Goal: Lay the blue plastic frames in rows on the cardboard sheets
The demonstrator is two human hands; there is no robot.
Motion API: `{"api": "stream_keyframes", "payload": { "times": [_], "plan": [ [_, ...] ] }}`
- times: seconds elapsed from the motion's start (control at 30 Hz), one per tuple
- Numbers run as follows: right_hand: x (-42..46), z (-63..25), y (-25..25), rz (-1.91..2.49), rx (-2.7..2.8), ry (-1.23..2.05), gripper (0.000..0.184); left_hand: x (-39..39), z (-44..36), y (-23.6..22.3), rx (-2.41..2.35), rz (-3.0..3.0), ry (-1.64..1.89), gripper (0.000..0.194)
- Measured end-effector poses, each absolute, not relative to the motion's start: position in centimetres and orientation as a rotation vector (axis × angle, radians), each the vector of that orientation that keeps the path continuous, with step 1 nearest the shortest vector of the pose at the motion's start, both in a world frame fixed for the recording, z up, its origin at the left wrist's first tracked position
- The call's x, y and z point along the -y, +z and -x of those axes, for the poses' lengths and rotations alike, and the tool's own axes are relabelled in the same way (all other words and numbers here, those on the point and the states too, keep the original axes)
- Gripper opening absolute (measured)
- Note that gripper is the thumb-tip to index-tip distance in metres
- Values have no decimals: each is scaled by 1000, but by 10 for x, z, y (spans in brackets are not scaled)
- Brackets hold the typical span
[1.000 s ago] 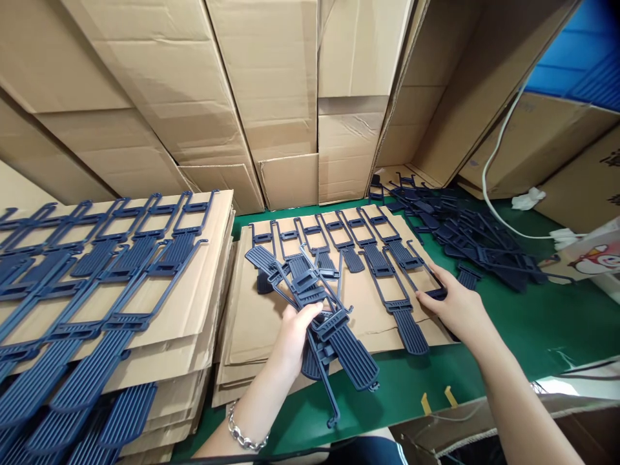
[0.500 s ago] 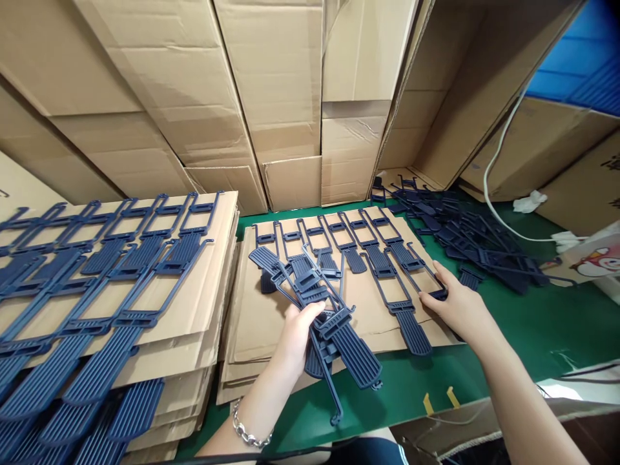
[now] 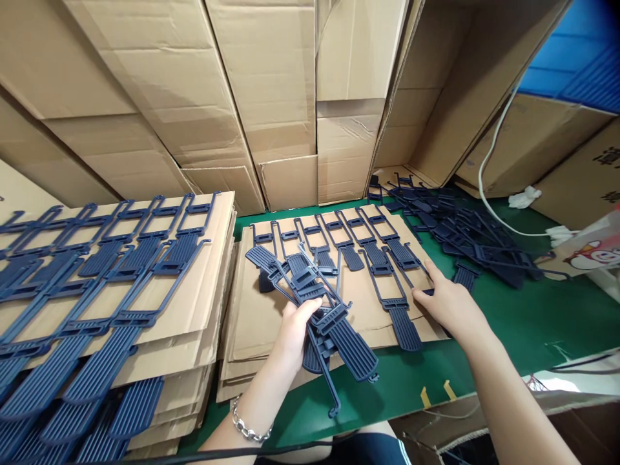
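My left hand (image 3: 293,332) is closed round a bundle of dark blue plastic hanger parts (image 3: 320,310), held above a cardboard sheet (image 3: 252,323). Several of the same blue parts (image 3: 371,248) lie in a row on that sheet. My right hand (image 3: 448,303) rests at the sheet's right edge, fingers pinched on the end of the rightmost blue part (image 3: 426,290). A bracelet sits on my left wrist.
A taller stack of cardboard sheets (image 3: 203,284) on the left carries rows of blue parts. A loose heap of blue parts (image 3: 465,232) lies on the green table (image 3: 557,310) at right. Cardboard boxes (image 3: 271,97) stand behind. A white cable (image 3: 489,174) hangs at right.
My right hand has shifted slightly left along the sheet's right edge. My left hand keeps the bundle in the same place.
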State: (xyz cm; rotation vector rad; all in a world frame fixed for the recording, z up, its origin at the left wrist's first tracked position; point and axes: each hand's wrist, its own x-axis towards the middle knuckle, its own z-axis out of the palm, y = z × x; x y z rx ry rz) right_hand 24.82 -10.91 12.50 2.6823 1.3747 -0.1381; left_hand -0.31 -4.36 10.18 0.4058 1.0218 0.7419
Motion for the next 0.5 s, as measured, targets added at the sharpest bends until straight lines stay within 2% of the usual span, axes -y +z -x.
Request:
{"api": "stream_keyframes", "payload": {
  "times": [0.37,0.5],
  "plan": [
    [106,-248,123,-2674,-1319,-156,65,44,4,96,-1009,-401,744,27],
    [97,-245,147,-2775,-1535,-59,62,43,4,94,-985,-417,768,27]
  ]
}}
